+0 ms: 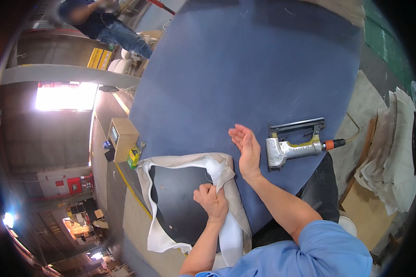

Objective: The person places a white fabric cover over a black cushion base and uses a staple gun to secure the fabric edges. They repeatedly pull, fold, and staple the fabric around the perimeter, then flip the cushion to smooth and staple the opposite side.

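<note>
A seat cushion lies face down on a blue worktable point(245, 69), with its black base board point(178, 198) showing. White lining and beige fabric point(238, 217) fold up around the board's edge. My left hand point(211, 201) is closed on the fabric edge at the board's right side, fingers curled over it. Just beyond, over the tabletop, my right hand point(247, 150) is raised with its fingers stretched out, holding nothing. To its right a silver pneumatic staple gun point(293, 147) rests on the table, a hose attached at its orange-and-black fitting.
Crumpled pale sheets point(388, 152) hang at the right beside wooden boards. A small yellow-green box point(133, 158) and a cardboard box point(124, 136) stand beyond the table's left edge. Another person in jeans point(120, 37) is at the far left.
</note>
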The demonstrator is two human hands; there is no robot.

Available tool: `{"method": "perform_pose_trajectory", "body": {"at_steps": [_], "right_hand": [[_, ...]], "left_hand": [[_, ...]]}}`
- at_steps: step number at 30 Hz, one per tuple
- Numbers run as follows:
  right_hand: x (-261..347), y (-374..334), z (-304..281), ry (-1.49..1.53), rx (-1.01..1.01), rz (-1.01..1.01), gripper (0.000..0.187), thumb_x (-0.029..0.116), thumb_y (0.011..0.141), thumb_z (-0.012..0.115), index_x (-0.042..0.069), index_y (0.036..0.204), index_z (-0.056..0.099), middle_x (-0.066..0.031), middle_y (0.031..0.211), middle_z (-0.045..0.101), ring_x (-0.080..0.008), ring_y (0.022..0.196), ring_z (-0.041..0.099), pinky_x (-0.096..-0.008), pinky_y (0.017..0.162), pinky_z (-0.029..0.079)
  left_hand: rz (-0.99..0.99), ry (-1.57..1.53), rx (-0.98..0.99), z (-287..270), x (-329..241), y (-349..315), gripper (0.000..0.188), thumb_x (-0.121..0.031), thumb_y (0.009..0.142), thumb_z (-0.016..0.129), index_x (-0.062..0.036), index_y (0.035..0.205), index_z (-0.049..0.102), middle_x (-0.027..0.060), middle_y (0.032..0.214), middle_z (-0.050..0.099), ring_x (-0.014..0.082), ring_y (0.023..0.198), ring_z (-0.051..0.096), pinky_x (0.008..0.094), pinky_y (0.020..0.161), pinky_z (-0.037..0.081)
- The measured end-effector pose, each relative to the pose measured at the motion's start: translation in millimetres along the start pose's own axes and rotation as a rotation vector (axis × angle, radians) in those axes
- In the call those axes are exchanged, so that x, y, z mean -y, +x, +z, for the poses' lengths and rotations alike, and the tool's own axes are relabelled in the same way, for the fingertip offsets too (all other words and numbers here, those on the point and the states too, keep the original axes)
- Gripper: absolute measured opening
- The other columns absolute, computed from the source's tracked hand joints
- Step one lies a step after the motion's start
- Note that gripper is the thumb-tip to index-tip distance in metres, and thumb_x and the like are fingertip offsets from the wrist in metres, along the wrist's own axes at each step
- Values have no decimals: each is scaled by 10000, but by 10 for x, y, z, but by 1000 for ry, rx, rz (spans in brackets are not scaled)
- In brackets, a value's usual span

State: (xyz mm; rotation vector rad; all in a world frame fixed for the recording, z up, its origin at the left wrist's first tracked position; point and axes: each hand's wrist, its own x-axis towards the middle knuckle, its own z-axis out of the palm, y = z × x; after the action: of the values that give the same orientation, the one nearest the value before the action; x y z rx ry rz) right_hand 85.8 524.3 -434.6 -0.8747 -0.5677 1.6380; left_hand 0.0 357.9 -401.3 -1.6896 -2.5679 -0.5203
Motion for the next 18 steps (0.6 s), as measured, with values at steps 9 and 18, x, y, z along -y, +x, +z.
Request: {"method": "perform_pose_trajectory", "body": {"at_steps": [9, 18], "right_hand": [[-434, 38, 148, 275, 100, 47, 696, 544, 1141, 361, 23, 1601, 315, -205, 1576, 466, -306, 1522, 405, -464, 1266, 280], [-399, -352, 130, 277, 47, 120, 776, 545, 1130, 393, 35, 1658, 141, -236, 1692, 274, -352, 1601, 239, -488, 1298, 173]], "left_hand": [[-55, -39, 49, -23, 13, 35, 173, -136, 907, 708, -24, 798, 633, 87, 936, 559, 295, 955, 452, 430, 893, 327], [-70, -124, -1, -14, 22, 28, 201, -135, 921, 710, -23, 791, 604, 93, 923, 554, 294, 935, 450, 434, 873, 328]]}}
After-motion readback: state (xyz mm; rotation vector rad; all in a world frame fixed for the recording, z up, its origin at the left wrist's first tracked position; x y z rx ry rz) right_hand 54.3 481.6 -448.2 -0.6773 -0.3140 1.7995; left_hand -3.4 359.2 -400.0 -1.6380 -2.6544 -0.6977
